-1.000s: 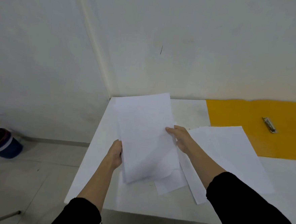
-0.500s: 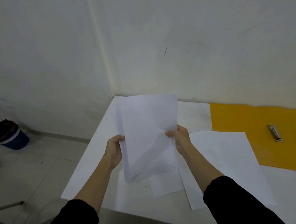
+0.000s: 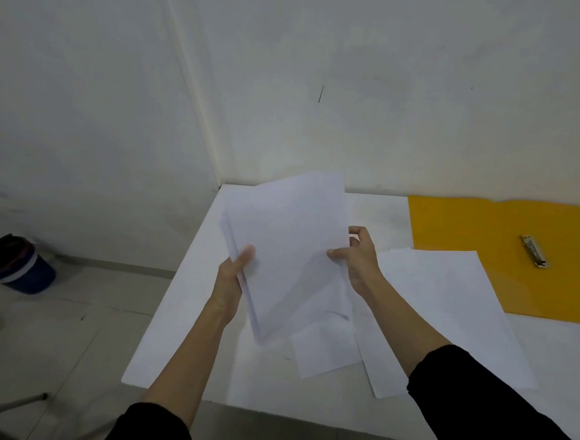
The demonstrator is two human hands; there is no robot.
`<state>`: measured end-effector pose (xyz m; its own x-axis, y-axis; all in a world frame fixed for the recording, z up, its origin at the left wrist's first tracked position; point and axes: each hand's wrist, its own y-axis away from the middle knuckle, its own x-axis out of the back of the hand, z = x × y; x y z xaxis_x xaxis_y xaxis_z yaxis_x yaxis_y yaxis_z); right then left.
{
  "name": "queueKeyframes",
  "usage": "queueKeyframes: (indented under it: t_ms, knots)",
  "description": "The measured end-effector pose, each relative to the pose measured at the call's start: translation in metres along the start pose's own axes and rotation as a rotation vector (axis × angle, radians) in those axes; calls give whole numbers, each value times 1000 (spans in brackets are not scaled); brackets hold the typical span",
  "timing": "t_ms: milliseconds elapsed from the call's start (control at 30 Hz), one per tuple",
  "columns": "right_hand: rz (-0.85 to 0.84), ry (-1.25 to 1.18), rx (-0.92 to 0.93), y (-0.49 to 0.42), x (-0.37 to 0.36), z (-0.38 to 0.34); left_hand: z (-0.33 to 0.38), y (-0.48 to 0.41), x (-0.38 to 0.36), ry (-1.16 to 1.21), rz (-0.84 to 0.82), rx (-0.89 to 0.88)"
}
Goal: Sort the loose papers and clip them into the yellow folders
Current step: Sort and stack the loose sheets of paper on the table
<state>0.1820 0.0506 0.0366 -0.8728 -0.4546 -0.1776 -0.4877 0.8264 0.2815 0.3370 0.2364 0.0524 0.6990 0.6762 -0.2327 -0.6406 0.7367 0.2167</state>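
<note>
Head view: thin stack of plain white paper sheets (image 3: 286,250) held tilted above the flat white table (image 3: 177,332), clear of its surface. Gripped at the lower left edge by left hand (image 3: 231,281), thumb across the front face, fingers behind. Pinched at the right edge by right hand (image 3: 358,259), thumb on front, other fingers loosely curled at the edge. Stack not square, slightly fanned at the left grip.

Step, by best read: gathering and squaring loose sheets, nothing clipped yet. Next move likely to be tapping the stack true, then collecting the rest or carrying right. Calls for a firm two-sided hold, given thin paper prone to sag and fan.

Just below the right grip: small loose white sheet (image 3: 324,352) flat on the table. Right of the right grip: larger loose white sheet (image 3: 446,316), far corner overlapping the open flat yellow folder (image 3: 486,233). Silver metal clip (image 3: 533,251) on the folder, well right of both grips; latched or open, cannot tell.

Room: bare tabletop below the left grip, table edge near on its left, wall corner just beyond the stack. Round blue bucket (image 3: 21,266) on the floor, far left, out of the way.
</note>
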Motion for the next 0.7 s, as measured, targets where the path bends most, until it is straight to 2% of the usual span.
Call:
queueKeyframes:
  t_ms: [100,233,467,700]
  knots:
    - [-88,45,-41,-1,8,-4,-4,1,-3,-205,110,1]
    - [-197,167,-59,1,15,-12,1,1,-10,-216,127,2]
    - [-210,218,11,9,19,-28,8,-1,-14,-208,132,-48]
    - [-284,356,-69,24,29,-10,-7,2,-15,-160,81,0]
